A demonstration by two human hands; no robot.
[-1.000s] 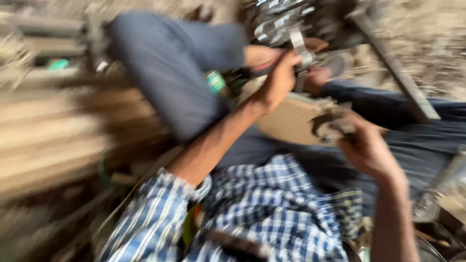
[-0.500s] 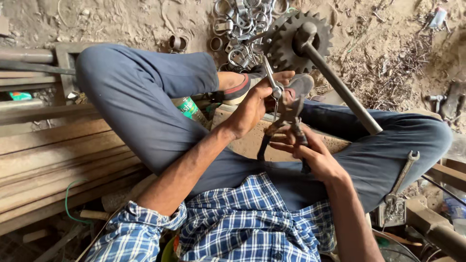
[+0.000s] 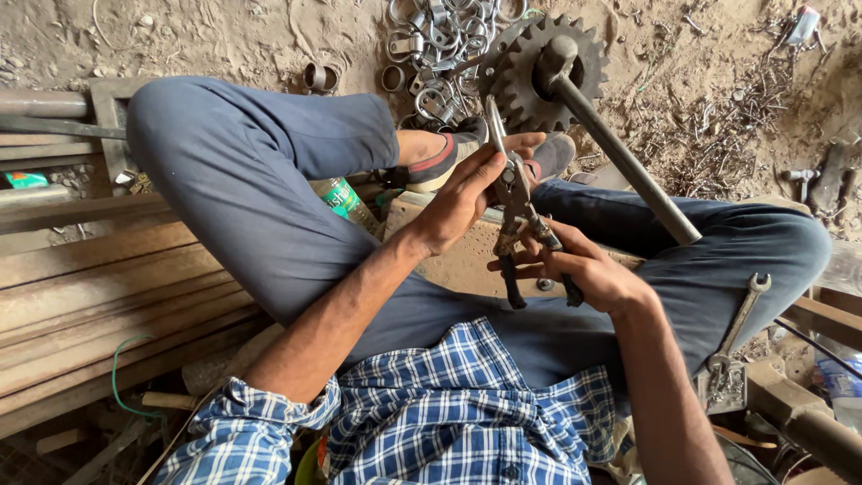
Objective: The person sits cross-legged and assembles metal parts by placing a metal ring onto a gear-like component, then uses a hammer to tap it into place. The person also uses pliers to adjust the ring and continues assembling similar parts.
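I sit cross-legged on the dirt floor (image 3: pixel 224 36) in blue-grey trousers and a blue checked shirt. My right hand (image 3: pixel 588 274) is closed around the two dark handles of a pair of grey metal pliers (image 3: pixel 516 211), gripping them low down over my lap. My left hand (image 3: pixel 467 198) is half curled, its fingers (image 3: pixel 516 144) laid along the upper part of the pliers, whose long narrow nose points up toward a dark toothed steel sprocket (image 3: pixel 534 76) with a crank arm. A heap of bright metal rings (image 3: pixel 431 40) lies just beside that sprocket. An open-ended steel spanner (image 3: pixel 741 323) leans by my right knee, and weathered wooden planks (image 3: pixel 99 287) are stacked on my left.
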